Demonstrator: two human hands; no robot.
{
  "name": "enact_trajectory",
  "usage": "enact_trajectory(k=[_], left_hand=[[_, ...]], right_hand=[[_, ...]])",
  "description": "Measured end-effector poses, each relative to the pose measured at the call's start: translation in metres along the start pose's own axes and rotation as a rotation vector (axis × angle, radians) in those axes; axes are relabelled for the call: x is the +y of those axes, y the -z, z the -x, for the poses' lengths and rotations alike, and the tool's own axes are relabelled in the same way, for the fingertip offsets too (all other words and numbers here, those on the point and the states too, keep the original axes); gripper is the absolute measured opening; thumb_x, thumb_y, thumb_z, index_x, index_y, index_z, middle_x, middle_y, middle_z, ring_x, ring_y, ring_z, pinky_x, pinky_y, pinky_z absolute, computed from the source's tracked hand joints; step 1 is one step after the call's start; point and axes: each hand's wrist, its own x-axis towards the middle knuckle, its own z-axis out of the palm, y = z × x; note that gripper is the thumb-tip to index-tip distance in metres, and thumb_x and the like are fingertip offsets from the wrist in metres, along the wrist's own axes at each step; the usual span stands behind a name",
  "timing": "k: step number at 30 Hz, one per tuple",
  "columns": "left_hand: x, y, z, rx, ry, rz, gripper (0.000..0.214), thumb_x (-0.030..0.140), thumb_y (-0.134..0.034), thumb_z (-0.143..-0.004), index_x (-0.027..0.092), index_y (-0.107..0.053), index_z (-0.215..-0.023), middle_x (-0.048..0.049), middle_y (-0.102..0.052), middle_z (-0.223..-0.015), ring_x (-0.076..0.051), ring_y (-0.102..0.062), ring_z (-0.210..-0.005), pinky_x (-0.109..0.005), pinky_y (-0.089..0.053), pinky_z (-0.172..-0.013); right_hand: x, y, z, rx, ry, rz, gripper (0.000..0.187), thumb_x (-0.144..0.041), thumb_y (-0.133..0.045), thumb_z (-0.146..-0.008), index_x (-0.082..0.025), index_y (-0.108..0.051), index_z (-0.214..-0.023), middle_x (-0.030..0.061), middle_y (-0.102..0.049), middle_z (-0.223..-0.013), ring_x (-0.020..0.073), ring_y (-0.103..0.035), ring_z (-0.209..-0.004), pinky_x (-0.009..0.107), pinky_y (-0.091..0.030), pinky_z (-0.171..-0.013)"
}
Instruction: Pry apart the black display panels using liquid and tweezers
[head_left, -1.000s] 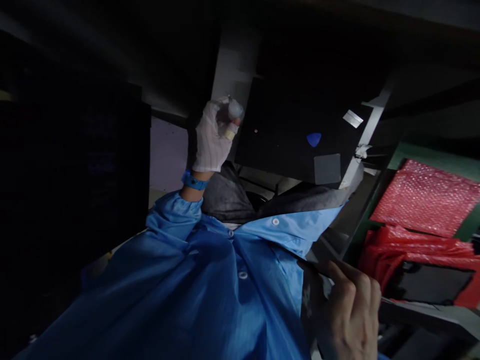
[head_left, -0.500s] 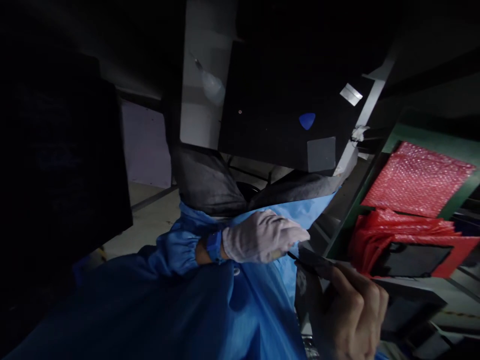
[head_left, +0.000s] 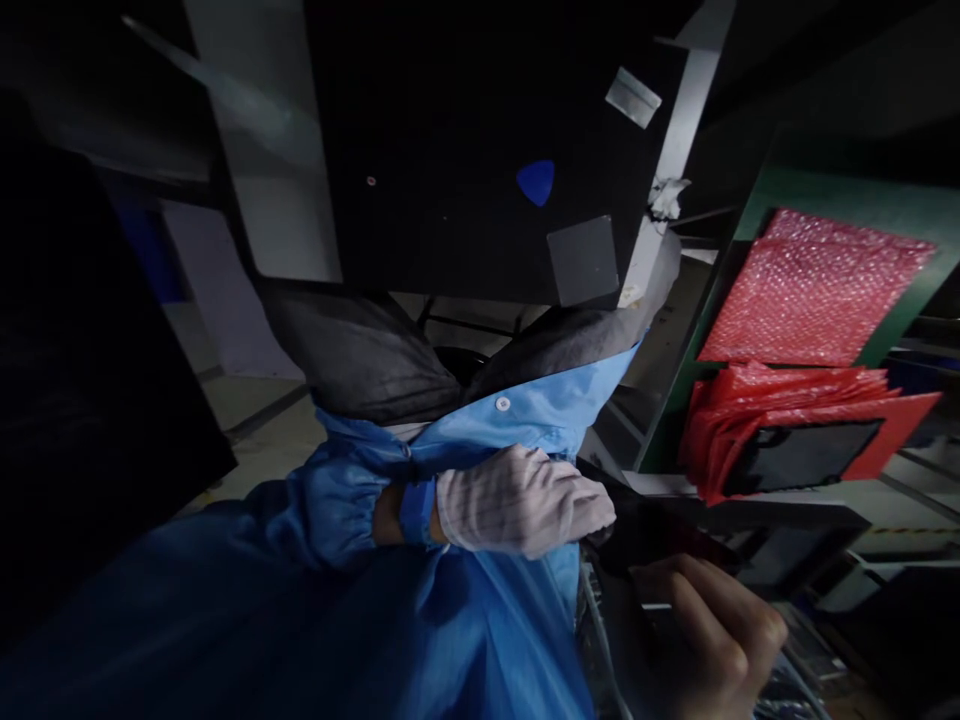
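My left hand (head_left: 525, 503), in a whitish glove with a blue wrist strap, is held before my blue smock (head_left: 480, 620). Its fingers are curled at the edge of a dark glossy panel (head_left: 652, 530), which shows a reddish reflection and is mostly lost in shadow. Lower right, my bare right hand (head_left: 712, 635) is closed in a pinch beside the panel. A thin pale glint shows by its fingertips; what it pinches is too dark to make out.
A dark mat (head_left: 450, 240) on the table bears a blue triangular pick (head_left: 537, 182), a grey square (head_left: 583, 262), a small ring (head_left: 371, 181) and a silvery piece (head_left: 633, 97). At right, red bubble-wrap bags (head_left: 825, 290) lie on a green surface (head_left: 795, 190), one under a dark panel (head_left: 806, 457).
My view has shifted, so the table things sit farther left and higher. My right hand has moved down, away from the left glove. The left hand stays closed.
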Motion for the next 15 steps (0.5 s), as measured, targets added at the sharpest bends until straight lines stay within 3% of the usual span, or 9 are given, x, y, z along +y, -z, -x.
enact_trajectory(k=[2, 6, 10, 15], left_hand=[[0.002, 0.0, -0.005, -0.003, 0.001, 0.005, 0.043, 0.013, -0.042, -0.127, 0.016, -0.084, -0.127, -0.0008, -0.092, -0.118, -0.015, -0.085, -0.094, -0.036, -0.056, -0.065], [0.007, 0.002, -0.015, -0.006, -0.008, 0.011, 0.047, 0.011, -0.042, -0.124, 0.014, -0.088, -0.12, -0.0049, -0.092, -0.112, -0.016, -0.083, -0.083, -0.036, -0.056, -0.057], [0.013, 0.009, -0.019, 0.008, -0.024, -0.058, 0.037, 0.012, -0.048, -0.124, 0.013, -0.084, -0.114, -0.0049, -0.09, -0.106, -0.015, -0.08, -0.078, -0.036, -0.053, -0.056], [0.017, 0.02, -0.019, -0.057, -0.053, -0.17, 0.025, 0.013, -0.052, -0.124, 0.012, -0.077, -0.122, -0.0025, -0.087, -0.102, -0.015, -0.079, -0.079, -0.034, -0.052, -0.059]], right_hand=[[0.009, 0.007, 0.005, -0.043, 0.02, -0.009, 0.039, -0.003, -0.094, -0.091, -0.026, -0.064, -0.1, -0.0063, -0.058, -0.075, 0.0127, -0.054, -0.06, 0.03, -0.037, -0.054], [0.011, 0.014, 0.001, -0.002, 0.013, 0.007, 0.039, -0.001, -0.092, -0.093, -0.026, -0.061, -0.094, -0.0055, -0.062, -0.077, 0.0118, -0.059, -0.06, 0.028, -0.042, -0.053], [0.002, 0.016, -0.005, 0.063, 0.043, 0.021, 0.032, -0.002, -0.083, -0.102, -0.024, -0.064, -0.091, -0.003, -0.064, -0.083, 0.0114, -0.062, -0.065, 0.028, -0.049, -0.057], [-0.004, 0.015, -0.014, 0.134, 0.032, -0.001, 0.031, -0.002, -0.084, -0.1, -0.023, -0.065, -0.089, -0.0023, -0.065, -0.086, 0.0108, -0.061, -0.065, 0.028, -0.048, -0.057]])
